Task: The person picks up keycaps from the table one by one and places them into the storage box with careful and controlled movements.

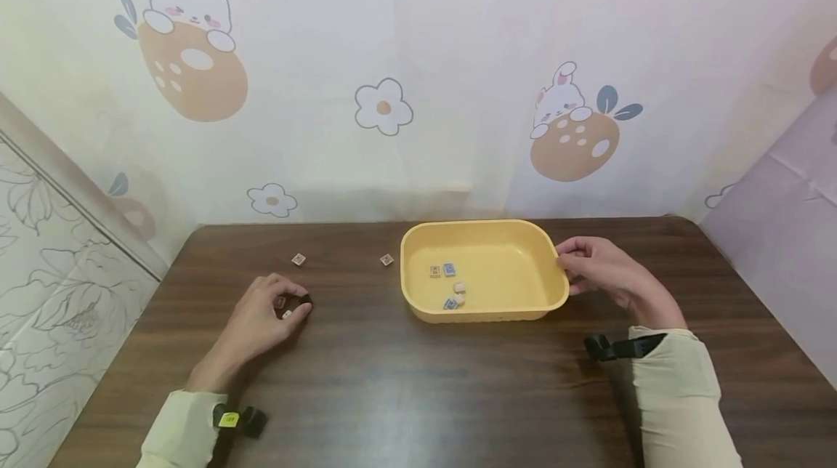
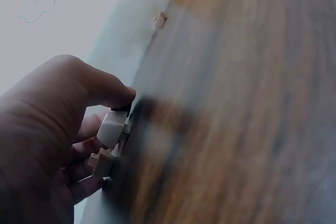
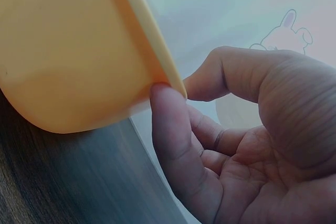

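Note:
In the head view my left hand [image 1: 264, 315] rests low over the wood table, fingers and thumb curled toward each other. A small black block [image 1: 305, 299] sits between thumb and index fingertip. Inside the curl of the fingers are a whitish block [image 2: 112, 128] and a tan block [image 2: 103, 163], each with a little knob. On the other side, my right hand [image 1: 604, 272] pinches the right rim of a yellow plastic basin [image 1: 484, 314]. Several small blocks lie in the basin's left half, among them a blue block [image 1: 449, 269] and a tan printed block [image 1: 434, 272].
Two more little blocks lie toward the table's back edge, one block [image 1: 298, 259] beyond my left hand and another block [image 1: 387, 259] just left of the basin. A curtain [image 1: 458, 90] with rabbit prints hangs behind the table [image 1: 392, 395].

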Action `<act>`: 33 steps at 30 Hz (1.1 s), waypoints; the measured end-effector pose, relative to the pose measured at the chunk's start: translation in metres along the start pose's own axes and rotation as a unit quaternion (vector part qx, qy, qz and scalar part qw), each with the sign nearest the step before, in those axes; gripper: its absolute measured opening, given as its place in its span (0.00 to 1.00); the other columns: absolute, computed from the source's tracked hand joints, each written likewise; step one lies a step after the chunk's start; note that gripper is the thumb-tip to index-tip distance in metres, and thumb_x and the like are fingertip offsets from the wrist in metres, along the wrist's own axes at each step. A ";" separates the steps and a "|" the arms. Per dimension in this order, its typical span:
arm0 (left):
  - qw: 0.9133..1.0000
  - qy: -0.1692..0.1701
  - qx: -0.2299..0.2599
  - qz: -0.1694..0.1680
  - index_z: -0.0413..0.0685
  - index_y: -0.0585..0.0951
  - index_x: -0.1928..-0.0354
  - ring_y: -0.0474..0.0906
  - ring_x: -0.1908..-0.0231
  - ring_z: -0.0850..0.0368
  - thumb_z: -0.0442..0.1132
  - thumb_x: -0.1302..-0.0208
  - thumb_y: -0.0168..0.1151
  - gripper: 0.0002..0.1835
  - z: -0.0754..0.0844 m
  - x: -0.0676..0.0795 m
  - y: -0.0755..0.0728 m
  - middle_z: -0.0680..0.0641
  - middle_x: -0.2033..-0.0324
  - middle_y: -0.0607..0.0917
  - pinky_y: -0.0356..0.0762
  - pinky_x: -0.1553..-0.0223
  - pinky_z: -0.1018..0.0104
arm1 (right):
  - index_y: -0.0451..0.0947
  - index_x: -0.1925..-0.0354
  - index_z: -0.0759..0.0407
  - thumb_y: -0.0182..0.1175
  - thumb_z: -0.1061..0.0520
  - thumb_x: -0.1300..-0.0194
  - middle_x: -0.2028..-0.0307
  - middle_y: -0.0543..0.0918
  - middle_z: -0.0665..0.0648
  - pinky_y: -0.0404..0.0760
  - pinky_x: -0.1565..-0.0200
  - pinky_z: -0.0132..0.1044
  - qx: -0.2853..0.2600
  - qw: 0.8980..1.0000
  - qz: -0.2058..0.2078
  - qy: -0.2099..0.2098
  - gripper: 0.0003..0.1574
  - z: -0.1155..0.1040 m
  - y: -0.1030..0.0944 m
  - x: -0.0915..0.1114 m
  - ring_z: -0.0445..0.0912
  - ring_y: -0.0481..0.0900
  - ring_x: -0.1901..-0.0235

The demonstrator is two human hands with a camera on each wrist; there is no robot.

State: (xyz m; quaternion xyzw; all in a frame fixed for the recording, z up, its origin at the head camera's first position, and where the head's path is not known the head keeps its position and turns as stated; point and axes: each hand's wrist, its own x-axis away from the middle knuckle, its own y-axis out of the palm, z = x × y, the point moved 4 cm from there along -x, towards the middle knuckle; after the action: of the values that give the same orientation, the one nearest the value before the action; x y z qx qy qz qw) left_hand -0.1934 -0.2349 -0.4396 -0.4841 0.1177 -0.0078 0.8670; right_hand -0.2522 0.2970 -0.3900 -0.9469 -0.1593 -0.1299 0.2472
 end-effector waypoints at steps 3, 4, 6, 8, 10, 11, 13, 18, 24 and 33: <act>1.000 -0.004 0.009 -0.003 0.52 0.89 0.57 0.76 0.52 0.50 0.42 0.35 0.74 0.07 0.001 0.000 0.001 0.50 0.56 0.87 0.73 0.53 0.55 | 0.66 0.33 0.78 0.56 0.56 0.22 0.59 0.87 0.56 0.91 0.59 0.39 0.002 1.000 -0.001 0.001 0.30 0.001 0.000 0.000 0.42 0.87 0.62; 1.000 -0.005 0.013 -0.002 0.53 0.89 0.57 0.77 0.52 0.51 0.43 0.35 0.74 0.07 0.001 0.000 0.001 0.50 0.56 0.87 0.73 0.52 0.55 | 0.66 0.33 0.77 0.56 0.56 0.22 0.59 0.87 0.56 0.91 0.59 0.39 0.003 1.000 -0.002 0.001 0.31 0.001 0.000 0.000 0.42 0.87 0.62; 1.000 -0.005 0.025 0.002 0.52 0.90 0.57 0.77 0.51 0.50 0.43 0.34 0.74 0.07 0.003 -0.002 0.000 0.50 0.56 0.88 0.73 0.52 0.55 | 0.66 0.34 0.77 0.56 0.56 0.22 0.59 0.87 0.56 0.91 0.59 0.39 0.003 1.000 -0.002 0.001 0.31 0.001 0.000 0.000 0.42 0.87 0.62; 0.999 -0.001 0.038 0.007 0.52 0.90 0.57 0.78 0.51 0.50 0.42 0.34 0.73 0.07 0.006 -0.004 -0.002 0.49 0.55 0.88 0.73 0.51 0.55 | 0.66 0.34 0.77 0.57 0.56 0.22 0.59 0.87 0.55 0.91 0.59 0.39 0.004 1.000 -0.002 0.001 0.31 0.002 -0.001 0.000 0.42 0.87 0.62; 0.999 0.004 0.048 0.008 0.51 0.90 0.56 0.78 0.51 0.50 0.42 0.34 0.73 0.07 0.008 -0.007 -0.004 0.49 0.55 0.88 0.74 0.51 0.56 | 0.66 0.34 0.77 0.57 0.56 0.22 0.59 0.87 0.55 0.91 0.59 0.39 0.004 1.000 0.000 0.001 0.31 0.002 -0.002 0.000 0.42 0.87 0.62; 0.999 0.006 0.054 0.007 0.50 0.90 0.56 0.78 0.51 0.50 0.41 0.34 0.73 0.07 0.010 -0.009 -0.005 0.48 0.55 0.88 0.74 0.51 0.57 | 0.66 0.34 0.77 0.57 0.55 0.22 0.59 0.87 0.55 0.92 0.59 0.39 0.004 1.000 0.000 0.001 0.30 0.003 -0.002 0.000 0.42 0.87 0.62; 0.998 0.003 0.060 0.003 0.49 0.89 0.55 0.79 0.50 0.48 0.42 0.33 0.73 0.08 0.012 -0.012 -0.009 0.47 0.53 0.88 0.75 0.51 0.56 | 0.66 0.34 0.77 0.57 0.55 0.22 0.59 0.87 0.55 0.92 0.59 0.39 0.005 1.000 0.000 0.001 0.30 0.003 -0.002 0.000 0.42 0.87 0.62; 0.997 -0.009 0.072 -0.004 0.48 0.88 0.50 0.78 0.42 0.43 0.45 0.30 0.70 0.12 0.015 -0.019 -0.018 0.45 0.47 0.88 0.74 0.41 0.44 | 0.67 0.34 0.77 0.56 0.55 0.22 0.58 0.87 0.56 0.92 0.58 0.39 0.006 1.000 0.000 0.002 0.30 0.001 0.000 -0.001 0.42 0.87 0.61; 0.996 -0.012 0.090 -0.016 0.51 0.87 0.48 0.76 0.41 0.46 0.47 0.29 0.70 0.13 0.018 -0.027 -0.012 0.47 0.44 0.86 0.75 0.39 0.45 | 0.67 0.34 0.76 0.57 0.55 0.22 0.58 0.87 0.56 0.91 0.59 0.39 0.006 1.000 -0.001 0.002 0.30 0.001 0.000 -0.002 0.43 0.87 0.61; 0.995 0.006 0.093 -0.016 0.53 0.87 0.50 0.75 0.43 0.49 0.48 0.29 0.70 0.12 0.031 -0.037 -0.002 0.51 0.48 0.86 0.75 0.42 0.47 | 0.67 0.34 0.76 0.57 0.55 0.22 0.58 0.87 0.55 0.91 0.58 0.39 0.010 1.000 0.000 0.004 0.30 0.001 -0.001 -0.002 0.42 0.87 0.61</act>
State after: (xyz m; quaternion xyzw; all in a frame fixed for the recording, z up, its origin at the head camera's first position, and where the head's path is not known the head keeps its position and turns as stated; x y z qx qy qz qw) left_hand -0.2231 -0.2058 -0.4148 -0.4031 0.1140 -0.0360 0.9073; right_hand -0.2537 0.2979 -0.3914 -0.9439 -0.1596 -0.1318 0.2572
